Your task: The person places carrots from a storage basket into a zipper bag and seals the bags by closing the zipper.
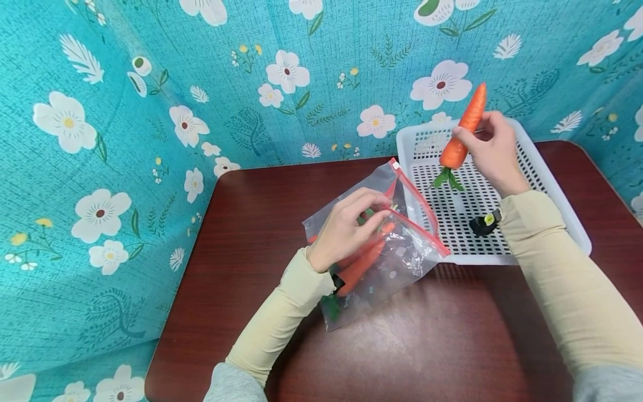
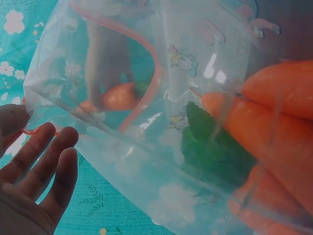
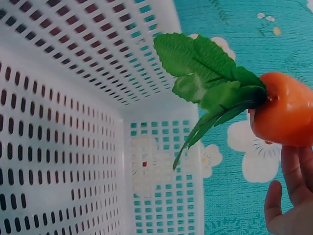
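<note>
My right hand holds an orange carrot above the basket, tip up and green leaves hanging down. In the right wrist view the leaves stand out past the basket's rim, with fingers under the carrot's thick end. My left hand pinches the red-edged mouth of a clear zip bag, holding it apart. Several carrots lie inside the bag. In the left wrist view carrots and a green leaf show through the plastic, and the left fingers are at the bag's edge.
A white perforated basket stands at the table's back right, beside the bag's mouth. The dark red-brown table has rounded back corners. A teal floral curtain hangs behind and to the left.
</note>
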